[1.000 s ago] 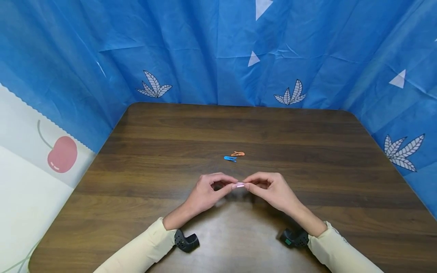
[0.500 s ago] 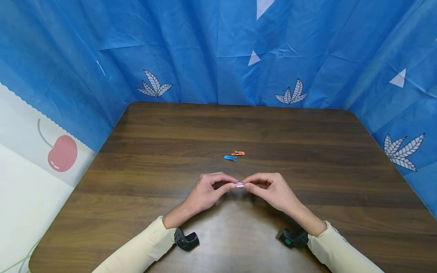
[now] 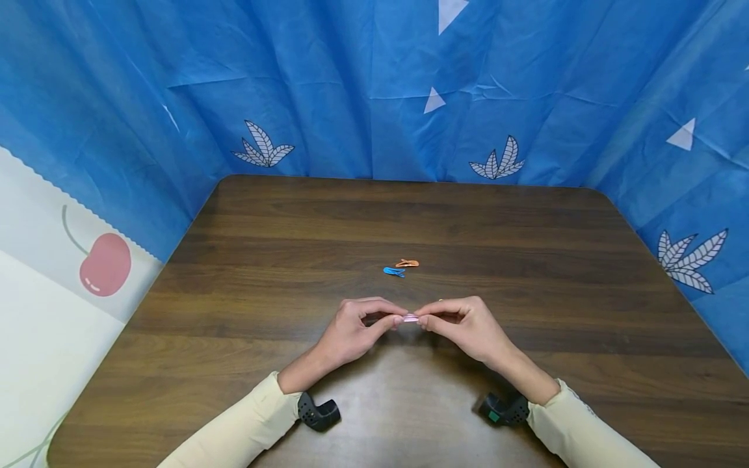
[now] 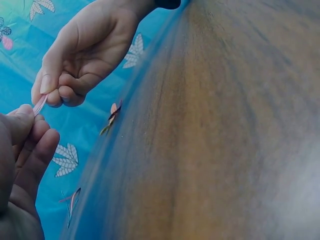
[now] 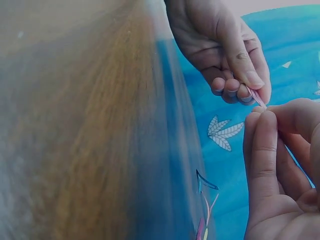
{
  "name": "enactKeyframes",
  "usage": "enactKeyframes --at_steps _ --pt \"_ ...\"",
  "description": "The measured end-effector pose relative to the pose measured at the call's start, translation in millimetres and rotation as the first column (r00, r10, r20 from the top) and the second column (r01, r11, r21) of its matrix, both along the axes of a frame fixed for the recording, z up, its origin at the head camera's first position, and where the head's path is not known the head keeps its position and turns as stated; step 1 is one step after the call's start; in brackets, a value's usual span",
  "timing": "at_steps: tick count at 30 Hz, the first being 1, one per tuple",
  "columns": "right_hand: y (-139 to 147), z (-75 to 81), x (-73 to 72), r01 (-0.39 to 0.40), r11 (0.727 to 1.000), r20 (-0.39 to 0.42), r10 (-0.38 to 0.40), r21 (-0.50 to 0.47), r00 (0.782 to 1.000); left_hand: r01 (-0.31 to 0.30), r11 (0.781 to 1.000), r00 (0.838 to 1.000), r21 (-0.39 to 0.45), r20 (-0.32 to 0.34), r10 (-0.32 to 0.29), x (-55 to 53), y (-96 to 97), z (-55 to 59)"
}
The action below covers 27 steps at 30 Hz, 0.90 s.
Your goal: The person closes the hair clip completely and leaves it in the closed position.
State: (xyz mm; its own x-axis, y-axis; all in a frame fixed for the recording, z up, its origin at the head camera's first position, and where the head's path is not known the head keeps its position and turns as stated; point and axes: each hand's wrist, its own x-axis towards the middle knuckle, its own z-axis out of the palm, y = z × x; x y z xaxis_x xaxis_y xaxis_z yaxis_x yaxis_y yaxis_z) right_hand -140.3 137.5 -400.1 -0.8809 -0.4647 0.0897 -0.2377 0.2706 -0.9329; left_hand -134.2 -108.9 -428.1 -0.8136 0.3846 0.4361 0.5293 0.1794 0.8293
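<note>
A small pink hair clip (image 3: 411,318) is held in the air between both hands, close over the brown table (image 3: 328,221). My left hand (image 3: 354,328) pinches its left end between thumb and forefinger. Its right end is pinched the same way by my right hand (image 3: 468,325). The fingertips cover both ends, leaving only a narrow pink strip (image 4: 40,105) visible between them. Beyond the hands, a blue hair clip (image 3: 394,272) and an orange hair clip (image 3: 407,263) lie side by side, their thin legs spread apart.
More thin clips (image 4: 111,119) in orange and dark tones appear low on the table in the left wrist view. A pink clip (image 5: 200,229) shows at the bottom of the right wrist view. A blue patterned curtain (image 3: 374,91) hangs behind the table.
Both hands stay almost in place, still pinching the pink hair clip. The blue and orange clips have not moved.
</note>
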Motion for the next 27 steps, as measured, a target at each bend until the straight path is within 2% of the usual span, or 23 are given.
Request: enactKeyframes --at_steps 12,18,20,27 --pt "-0.9 -0.2 0.8 0.002 1.000 0.006 -0.002 0.002 1.000 0.033 0.999 0.999 0.024 0.007 -0.033 -0.5 -0.4 0.2" --pt "-1.0 1.9 1.6 -0.003 1.000 -0.007 0.003 0.008 1.000 0.041 0.999 0.992 0.016 -0.116 -0.038 1.4 0.3 3.1" --pt "-0.9 2.6 1.1 0.002 1.000 -0.015 -0.002 0.014 1.000 0.041 0.999 0.990 0.016 -0.135 -0.039 1.5 0.3 3.9" --pt "-1.9 3.5 1.3 0.010 1.000 0.011 -0.010 0.023 1.000 0.041 0.999 0.995 0.021 -0.089 -0.039 -0.3 -0.3 0.2"
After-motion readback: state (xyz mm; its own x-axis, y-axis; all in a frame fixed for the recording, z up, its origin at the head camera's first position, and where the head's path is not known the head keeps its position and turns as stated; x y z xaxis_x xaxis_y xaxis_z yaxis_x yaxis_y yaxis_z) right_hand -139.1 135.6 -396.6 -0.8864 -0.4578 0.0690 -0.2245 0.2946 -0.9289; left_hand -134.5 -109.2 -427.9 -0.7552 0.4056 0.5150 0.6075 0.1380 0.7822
